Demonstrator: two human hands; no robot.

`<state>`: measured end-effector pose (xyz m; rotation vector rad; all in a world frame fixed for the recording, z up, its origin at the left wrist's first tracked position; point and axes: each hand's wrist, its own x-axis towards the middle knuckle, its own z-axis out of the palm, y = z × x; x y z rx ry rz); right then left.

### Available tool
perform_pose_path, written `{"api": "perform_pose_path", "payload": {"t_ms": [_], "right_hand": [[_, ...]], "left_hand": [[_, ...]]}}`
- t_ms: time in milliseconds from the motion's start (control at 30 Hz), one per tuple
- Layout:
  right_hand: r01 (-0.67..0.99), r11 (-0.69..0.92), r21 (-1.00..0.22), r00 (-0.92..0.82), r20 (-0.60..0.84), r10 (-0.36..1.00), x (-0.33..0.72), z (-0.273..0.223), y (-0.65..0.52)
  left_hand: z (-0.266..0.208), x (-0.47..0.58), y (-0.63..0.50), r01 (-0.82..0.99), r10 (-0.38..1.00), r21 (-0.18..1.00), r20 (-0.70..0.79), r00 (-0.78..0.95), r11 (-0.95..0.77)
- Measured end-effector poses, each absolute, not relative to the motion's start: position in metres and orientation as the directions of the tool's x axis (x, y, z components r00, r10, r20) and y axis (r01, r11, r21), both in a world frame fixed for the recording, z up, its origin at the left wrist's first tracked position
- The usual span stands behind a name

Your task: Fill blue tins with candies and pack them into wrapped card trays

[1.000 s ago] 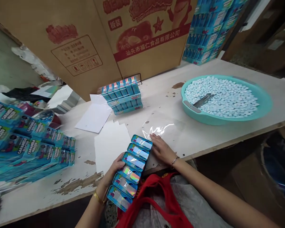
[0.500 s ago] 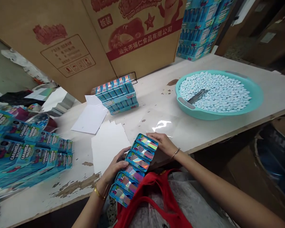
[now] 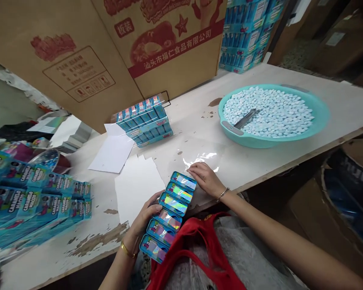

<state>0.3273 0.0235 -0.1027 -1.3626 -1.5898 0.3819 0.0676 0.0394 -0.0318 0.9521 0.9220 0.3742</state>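
Note:
A row of several small blue tins (image 3: 168, 220) with shiny holographic strips lies tilted in my left hand (image 3: 147, 213), whose thumb is on top and fingers are mostly hidden underneath. The row's lower end is close to the red apron (image 3: 196, 233). Just beyond its upper end, my right hand (image 3: 208, 180) rests at the table edge with fingers bent together on a clear plastic film (image 3: 213, 160) that glints. Left of the tins is a white paper sheet (image 3: 136, 185).
A turquoise basin (image 3: 260, 141) of pale blue candies holds a metal scoop (image 3: 245, 119). Wrapped candy packs (image 3: 149, 129) stand before a large carton (image 3: 169, 76). Stacked blue boxes (image 3: 39, 205) fill the left side; more packs (image 3: 242, 40) rise behind.
My right hand has moved from beside the tins' upper end onto the plastic film, its fingers drawing together. My left hand still holds the tins. The view has shifted slightly.

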Motion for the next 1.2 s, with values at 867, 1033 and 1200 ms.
{"api": "perform_pose_path", "payload": {"t_ms": [867,1033,1200], "right_hand": [[0.262,0.289,-0.921,0.190,0.343,0.920,0.335,-0.109,0.030],[0.228,0.297,-0.927,0.153,0.335,0.930,0.340,-0.102,0.044],[0.405,0.383,-0.830,0.181,0.484,0.856,0.344,-0.096,0.056]], "left_hand": [[-0.016,0.088,0.045,0.158,0.614,0.801,-0.554,0.562,0.578],[-0.041,0.084,0.070,0.121,0.574,0.769,-0.562,0.596,0.627],[-0.069,0.096,0.100,0.201,0.519,0.730,-0.625,0.583,0.653]]}}
